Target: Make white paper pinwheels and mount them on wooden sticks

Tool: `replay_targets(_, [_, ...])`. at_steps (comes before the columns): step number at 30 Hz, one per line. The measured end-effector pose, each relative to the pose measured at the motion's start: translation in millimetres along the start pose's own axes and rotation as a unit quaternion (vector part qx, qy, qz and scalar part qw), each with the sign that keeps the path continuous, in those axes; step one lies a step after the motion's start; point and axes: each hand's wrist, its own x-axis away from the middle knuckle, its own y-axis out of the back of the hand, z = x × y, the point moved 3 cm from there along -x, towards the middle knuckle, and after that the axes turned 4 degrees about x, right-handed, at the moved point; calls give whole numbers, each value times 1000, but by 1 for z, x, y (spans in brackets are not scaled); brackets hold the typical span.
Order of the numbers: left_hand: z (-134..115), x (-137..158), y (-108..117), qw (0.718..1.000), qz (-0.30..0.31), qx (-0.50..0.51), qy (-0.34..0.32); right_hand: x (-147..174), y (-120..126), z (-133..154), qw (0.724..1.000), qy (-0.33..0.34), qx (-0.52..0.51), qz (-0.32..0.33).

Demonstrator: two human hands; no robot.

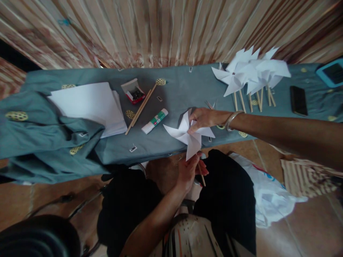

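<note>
A white paper pinwheel (193, 144) is at the near edge of the cloth-covered table, its pointed blades spread out. My right hand (201, 118) reaches in from the right, with thumb and fingers closed on the pinwheel near its middle. Below the blades, my left hand (187, 173) is wrapped round a thin wooden stick (203, 177) that slants down past the table edge. The joint between stick and paper is hidden. Just left of the pinwheel lies a glue stick (154, 121) with a green and white label.
Finished-looking pinwheels (257, 69) on sticks lie at the back right, near a black phone (298, 100) and a blue-framed device (332, 73). To the left are a paper stack (85, 107), loose sticks (140, 110) and a small box (133, 91) of dark pins. A plastic bag (273, 200) rests on the floor.
</note>
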Motion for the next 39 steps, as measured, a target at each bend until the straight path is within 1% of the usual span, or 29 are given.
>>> replay_targets(5, [5, -4, -5, 1000, 11, 26, -1, 1, -1, 0, 1000, 5, -29, -4])
replay_targets(9, [8, -7, -7, 999, 24, 36, -7, -1, -1, -1, 1000, 12, -15, -8])
replay_targets(14, [7, -6, -8, 999, 26, 35, -7, 3, 1, 3, 999, 14, -36, 5])
replay_targets(19, [-2, 0, -3, 1000, 12, 13, 8, 3, 1, 3, 998, 31, -55, 10])
replay_targets(27, [-20, 5, 11, 999, 23, -37, 26, -5, -4, -5, 997, 52, -49, -12])
replay_targets(34, [-31, 4, 19, 996, 53, -56, 33, -3, -5, -6, 996, 37, -77, -28])
replay_targets(39, [-30, 3, 21, 997, 56, -48, 32, -7, -5, -9, 995, 31, -82, -44])
